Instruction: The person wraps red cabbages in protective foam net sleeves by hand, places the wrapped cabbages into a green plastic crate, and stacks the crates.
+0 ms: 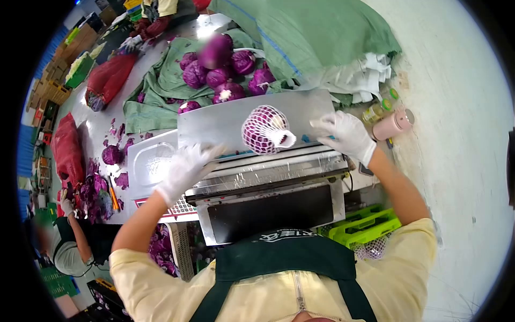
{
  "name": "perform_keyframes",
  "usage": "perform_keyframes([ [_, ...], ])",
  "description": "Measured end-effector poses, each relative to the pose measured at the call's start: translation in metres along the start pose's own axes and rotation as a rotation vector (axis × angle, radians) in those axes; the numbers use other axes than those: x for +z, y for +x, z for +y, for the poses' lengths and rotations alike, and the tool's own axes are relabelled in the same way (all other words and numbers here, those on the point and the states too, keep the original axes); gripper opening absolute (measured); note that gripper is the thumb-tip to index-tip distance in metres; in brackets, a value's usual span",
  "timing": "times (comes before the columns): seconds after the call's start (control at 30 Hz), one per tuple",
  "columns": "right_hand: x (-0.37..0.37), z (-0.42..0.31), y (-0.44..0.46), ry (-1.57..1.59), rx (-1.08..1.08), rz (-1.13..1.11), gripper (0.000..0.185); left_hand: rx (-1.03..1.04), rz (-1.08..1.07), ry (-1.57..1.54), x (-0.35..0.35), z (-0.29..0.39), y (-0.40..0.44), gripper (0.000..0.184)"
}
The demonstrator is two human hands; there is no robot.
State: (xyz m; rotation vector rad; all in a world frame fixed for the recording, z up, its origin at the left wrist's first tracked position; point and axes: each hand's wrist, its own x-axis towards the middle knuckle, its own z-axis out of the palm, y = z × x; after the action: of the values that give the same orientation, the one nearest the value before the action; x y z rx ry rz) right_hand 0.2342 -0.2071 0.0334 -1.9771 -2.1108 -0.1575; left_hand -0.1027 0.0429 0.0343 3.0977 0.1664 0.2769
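A purple cabbage in a white foam net sleeve point(266, 130) sits on the metal plate point(209, 124) of a film wrapping machine, between my two hands. The gathered end of the net points right. My left hand point(188, 170), in a white glove, hovers at the plate's lower left, fingers stretched out and slightly blurred. At the plate's right end is my right hand point(348, 135), also gloved, its fingers and thumb apart and pointing toward the cabbage. Neither hand touches the cabbage. Clear film point(268, 174) lies wrinkled along the machine's front, above a black panel point(271, 213).
Loose purple cabbages point(217, 78) lie on a green sack point(155, 88) behind the plate. A pink bottle point(391, 126) stands right. A scale point(153, 163), an orange-handled knife point(113, 196) and red net sacks point(67, 150) are left. A co-worker point(70, 241) works lower left. A green crate point(365, 225) sits below.
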Motion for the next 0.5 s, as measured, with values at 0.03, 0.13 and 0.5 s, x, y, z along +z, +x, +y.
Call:
perform_keyframes([
  [0.03,-0.011,0.002,-0.014,-0.120,-0.043,-0.137,0.052,0.075,-0.170,0.157,-0.006,-0.001,-0.011,0.059],
  [0.13,-0.008,0.000,-0.033,-0.228,-0.097,-0.332,0.050,0.152,-0.394,0.166,-0.009,0.000,-0.020,0.061],
  [0.5,-0.007,-0.062,-0.032,0.994,0.568,-0.145,0.011,-0.629,-0.057,-1.298,0.016,0.022,-0.060,0.009],
])
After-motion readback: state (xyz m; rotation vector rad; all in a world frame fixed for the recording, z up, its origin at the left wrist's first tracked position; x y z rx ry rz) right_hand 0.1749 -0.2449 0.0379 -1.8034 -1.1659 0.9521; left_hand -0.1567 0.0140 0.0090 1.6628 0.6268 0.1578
